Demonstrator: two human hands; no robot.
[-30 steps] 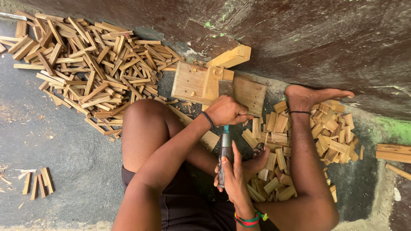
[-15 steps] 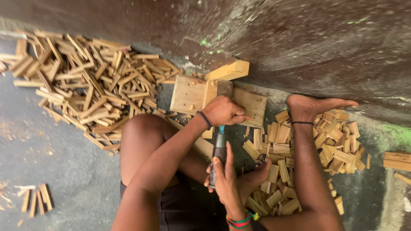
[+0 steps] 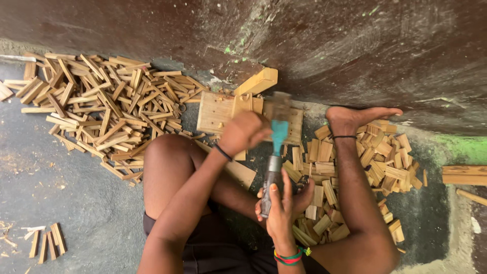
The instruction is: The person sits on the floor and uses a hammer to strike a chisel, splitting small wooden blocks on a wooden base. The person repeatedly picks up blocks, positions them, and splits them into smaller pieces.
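The right hand [image 3: 278, 213] is closed around the dark grip of a hatchet-like tool [image 3: 274, 152], thumb laid along the handle, with the teal neck and blurred blade raised toward the wall and hanging over the wooden block [image 3: 217, 112]. A bright striped band circles that wrist. The left hand [image 3: 243, 131], wearing a dark wristband, is curled into a loose fist at the near edge of the block, just left of the blade; whether it pinches a small piece is too blurred to tell. The forearm runs down across the bent left knee [image 3: 167, 152]. The person sits on a grey concrete floor [image 3: 61, 182], right foot [image 3: 355, 117] braced at the base of a dark stained wall [image 3: 355, 45] flecked with green. A large heap of split sticks [image 3: 101, 106] lies to the left of the block, and a smaller pile of short cut pieces [image 3: 375, 157] lies around the right leg. A few loose sticks [image 3: 45, 242] rest apart at lower left.
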